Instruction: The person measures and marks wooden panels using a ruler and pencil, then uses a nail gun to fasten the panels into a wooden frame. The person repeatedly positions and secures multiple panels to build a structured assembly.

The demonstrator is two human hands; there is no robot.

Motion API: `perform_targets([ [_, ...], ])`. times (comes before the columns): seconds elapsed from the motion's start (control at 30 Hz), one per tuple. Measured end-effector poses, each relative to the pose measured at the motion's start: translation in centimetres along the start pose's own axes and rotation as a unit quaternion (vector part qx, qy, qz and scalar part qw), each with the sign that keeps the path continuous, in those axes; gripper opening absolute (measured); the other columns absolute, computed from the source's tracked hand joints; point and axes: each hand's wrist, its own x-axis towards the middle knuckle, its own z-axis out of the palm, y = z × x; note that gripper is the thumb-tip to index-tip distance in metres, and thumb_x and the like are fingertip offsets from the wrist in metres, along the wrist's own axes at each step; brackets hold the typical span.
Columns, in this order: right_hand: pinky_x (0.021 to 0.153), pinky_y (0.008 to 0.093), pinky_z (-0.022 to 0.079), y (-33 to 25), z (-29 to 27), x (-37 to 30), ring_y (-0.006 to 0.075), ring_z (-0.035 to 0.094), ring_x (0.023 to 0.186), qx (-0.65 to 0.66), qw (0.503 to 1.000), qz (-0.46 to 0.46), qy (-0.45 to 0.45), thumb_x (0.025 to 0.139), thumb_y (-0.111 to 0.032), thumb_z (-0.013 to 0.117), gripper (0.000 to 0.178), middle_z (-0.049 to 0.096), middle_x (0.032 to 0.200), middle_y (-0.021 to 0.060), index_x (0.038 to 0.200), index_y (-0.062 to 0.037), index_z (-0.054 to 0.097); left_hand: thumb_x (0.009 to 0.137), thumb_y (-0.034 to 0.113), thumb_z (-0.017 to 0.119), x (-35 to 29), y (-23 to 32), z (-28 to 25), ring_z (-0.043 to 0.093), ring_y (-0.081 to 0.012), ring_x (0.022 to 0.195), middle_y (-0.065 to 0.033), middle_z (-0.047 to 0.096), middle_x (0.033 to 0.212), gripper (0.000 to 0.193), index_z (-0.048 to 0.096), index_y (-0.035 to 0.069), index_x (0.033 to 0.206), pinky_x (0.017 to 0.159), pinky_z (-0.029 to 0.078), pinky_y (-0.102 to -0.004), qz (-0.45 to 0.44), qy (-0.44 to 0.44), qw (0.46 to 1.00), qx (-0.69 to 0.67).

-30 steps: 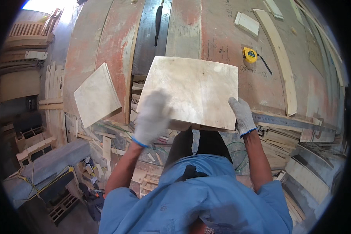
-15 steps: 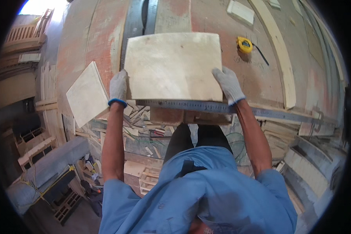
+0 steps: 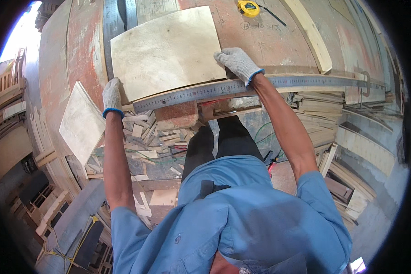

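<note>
Gloved L hand [image 3: 112,96] & R hand [image 3: 238,64], apart – L arm [image 3: 117,164] ~straight fwd, R arm [image 3: 285,125] slanted.

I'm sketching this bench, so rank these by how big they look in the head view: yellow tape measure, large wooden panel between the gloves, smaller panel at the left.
Largest to smallest:
1. Large wooden panel
2. Smaller panel at the left
3. Yellow tape measure

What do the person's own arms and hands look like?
The left hand and right hand wear pale grey fabric gloves with bright blue cuff edges. The forearms are bare below short, loose blue sleeves.
</note>
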Motion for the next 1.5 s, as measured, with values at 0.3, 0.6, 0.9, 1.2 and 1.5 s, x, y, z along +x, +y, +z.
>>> perform_targets([
  [0.3,0.048,0.0318,0.04,-0.1,-0.2,-0.4,0.013,0.049,0.051,0.109,0.992,0.04,-0.042,0.089,-0.032,0.068,0.036,0.055,0.061,0.003,0.075,0.0006,0.066,0.093,0.03,0.061,0.5,-2.7,0.0,0.058,-0.0165,0.088,-0.0044,0.065,0.096,0.032,0.068,0.001,0.104,0.08,0.046,-0.0313,-0.047,-0.027,0.995,-0.088],
  [0.6,0.045,0.0263,0.035,0.4,-0.4,-0.4,0.0083,0.043,0.051,0.155,0.985,0.065,-0.047,0.091,-0.029,0.068,0.029,0.049,0.063,-0.0013,0.076,-0.0039,0.062,0.094,0.03,0.059,0.5,-3.1,0.2,0.058,-0.0156,0.093,-0.0031,0.064,0.101,0.032,0.066,0.002,0.108,0.084,0.046,-0.0308,-0.036,-0.043,0.995,-0.087],
  [0.9,0.045,0.0255,0.034,0.4,-1.0,-0.5,0.0084,0.041,0.051,0.158,0.984,0.066,-0.041,0.092,-0.027,0.067,0.028,0.047,0.063,-0.0012,0.076,-0.004,0.061,0.095,0.03,0.059,-0.6,-2.2,0.9,0.057,-0.0152,0.092,-0.0038,0.063,0.101,0.034,0.065,0.001,0.111,0.084,0.045,-0.0301,-0.038,-0.047,0.994,-0.087],
  [1.2,0.045,0.0259,0.034,1.1,-2.4,-0.7,0.0086,0.042,0.054,0.158,0.985,0.069,-0.033,0.091,-0.025,0.066,0.026,0.047,0.064,-0.0013,0.076,-0.0044,0.061,0.094,0.03,0.057,-2.6,-0.4,2.7,0.056,-0.0168,0.094,-0.0058,0.063,0.103,0.037,0.063,-0.001,0.114,0.086,0.044,-0.0317,-0.022,-0.044,0.997,-0.063],
  [1.5,0.045,0.0261,0.034,1.4,-2.4,-0.4,0.0087,0.041,0.053,0.141,0.987,0.066,-0.035,0.091,-0.025,0.066,0.027,0.046,0.062,-0.0015,0.075,-0.0053,0.059,0.094,0.03,0.057,-3.6,0.9,3.1,0.056,-0.0166,0.091,-0.0067,0.062,0.101,0.039,0.062,-0.003,0.114,0.085,0.044,-0.0307,0.002,-0.031,0.999,-0.024],
])
